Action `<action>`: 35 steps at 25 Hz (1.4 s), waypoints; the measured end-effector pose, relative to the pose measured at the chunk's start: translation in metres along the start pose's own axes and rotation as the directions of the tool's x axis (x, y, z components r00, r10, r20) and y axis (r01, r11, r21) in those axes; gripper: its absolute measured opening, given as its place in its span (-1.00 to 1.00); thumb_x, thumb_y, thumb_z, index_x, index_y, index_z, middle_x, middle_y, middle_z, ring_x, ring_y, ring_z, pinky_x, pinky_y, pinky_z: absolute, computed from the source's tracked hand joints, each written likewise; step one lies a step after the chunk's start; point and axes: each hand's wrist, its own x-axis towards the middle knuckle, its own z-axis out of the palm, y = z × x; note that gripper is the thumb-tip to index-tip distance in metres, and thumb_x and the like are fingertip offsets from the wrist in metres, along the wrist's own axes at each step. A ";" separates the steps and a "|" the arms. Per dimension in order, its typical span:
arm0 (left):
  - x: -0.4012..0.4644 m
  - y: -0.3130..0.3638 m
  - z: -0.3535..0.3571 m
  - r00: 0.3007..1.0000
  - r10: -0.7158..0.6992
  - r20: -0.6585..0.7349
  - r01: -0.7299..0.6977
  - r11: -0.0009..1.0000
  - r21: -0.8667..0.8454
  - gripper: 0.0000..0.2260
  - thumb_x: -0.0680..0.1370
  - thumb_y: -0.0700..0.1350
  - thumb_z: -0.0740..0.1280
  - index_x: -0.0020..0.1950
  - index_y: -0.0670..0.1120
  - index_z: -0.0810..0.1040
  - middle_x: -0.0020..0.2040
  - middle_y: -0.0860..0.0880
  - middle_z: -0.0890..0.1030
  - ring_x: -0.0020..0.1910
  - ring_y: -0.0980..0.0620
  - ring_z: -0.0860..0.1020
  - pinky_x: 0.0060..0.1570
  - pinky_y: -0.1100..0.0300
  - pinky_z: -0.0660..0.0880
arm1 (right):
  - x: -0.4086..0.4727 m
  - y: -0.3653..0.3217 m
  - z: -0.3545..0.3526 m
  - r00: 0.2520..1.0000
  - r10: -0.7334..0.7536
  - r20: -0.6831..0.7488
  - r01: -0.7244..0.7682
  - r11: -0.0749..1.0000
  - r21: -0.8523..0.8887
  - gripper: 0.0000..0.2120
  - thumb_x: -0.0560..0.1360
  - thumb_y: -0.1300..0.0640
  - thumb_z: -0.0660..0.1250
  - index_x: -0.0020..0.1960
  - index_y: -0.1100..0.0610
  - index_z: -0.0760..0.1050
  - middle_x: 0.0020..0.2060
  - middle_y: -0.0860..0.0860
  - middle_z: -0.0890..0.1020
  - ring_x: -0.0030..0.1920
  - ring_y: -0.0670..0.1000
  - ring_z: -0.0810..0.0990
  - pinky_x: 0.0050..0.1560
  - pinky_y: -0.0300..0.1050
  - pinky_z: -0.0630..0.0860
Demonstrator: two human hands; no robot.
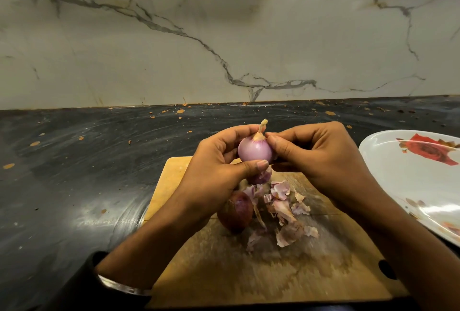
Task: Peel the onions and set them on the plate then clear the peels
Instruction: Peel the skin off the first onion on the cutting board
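Note:
A pale purple onion, mostly bare of skin with its dry stem tip up, is held above the wooden cutting board. My left hand cups it from the left, thumb under it. My right hand pinches at the skin near its top right. An unpeeled dark red onion lies on the board below my left wrist. Several pinkish peels are scattered on the board. A white plate with a red rose print sits at the right; no onion is visible on it.
The board lies on a dark stone counter spotted with orange specks. A marble backsplash rises behind. The plate overlaps the frame's right edge. A black sleeve and a metal bangle are on my left wrist.

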 end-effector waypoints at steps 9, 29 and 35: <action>0.001 0.002 0.000 1.000 -0.012 -0.003 0.012 0.997 -0.077 -0.55 0.38 -0.40 0.42 0.17 0.00 0.58 0.06 0.09 0.71 0.09 0.08 0.67 -0.06 0.30 0.59 | 0.001 0.000 0.002 0.997 0.070 0.020 -0.072 0.988 0.136 -0.86 0.48 0.16 0.44 -0.01 0.17 0.71 -0.19 0.06 0.75 -0.18 0.05 0.75 -0.19 -0.14 0.66; 0.001 0.003 0.001 0.996 -0.053 -0.070 0.043 0.991 -0.130 -0.59 0.45 -0.45 0.37 0.25 -0.14 0.54 0.09 -0.04 0.70 0.04 0.03 0.69 -0.10 0.27 0.62 | 0.000 -0.005 0.006 0.969 0.243 0.038 -0.241 0.907 0.344 -0.88 0.46 0.29 0.43 -0.03 0.24 0.68 -0.20 0.19 0.74 -0.21 0.12 0.74 -0.21 -0.08 0.70; 0.000 -0.003 0.003 0.996 -0.063 -0.057 0.057 0.992 -0.110 -0.57 0.45 -0.43 0.40 0.27 -0.14 0.53 0.15 -0.07 0.68 0.11 0.03 0.67 -0.03 0.27 0.60 | -0.003 -0.004 0.011 0.983 0.173 -0.055 -0.153 0.954 0.258 -0.80 0.25 0.12 0.51 -0.17 0.20 0.69 -0.27 0.14 0.74 -0.23 0.11 0.75 -0.18 -0.07 0.69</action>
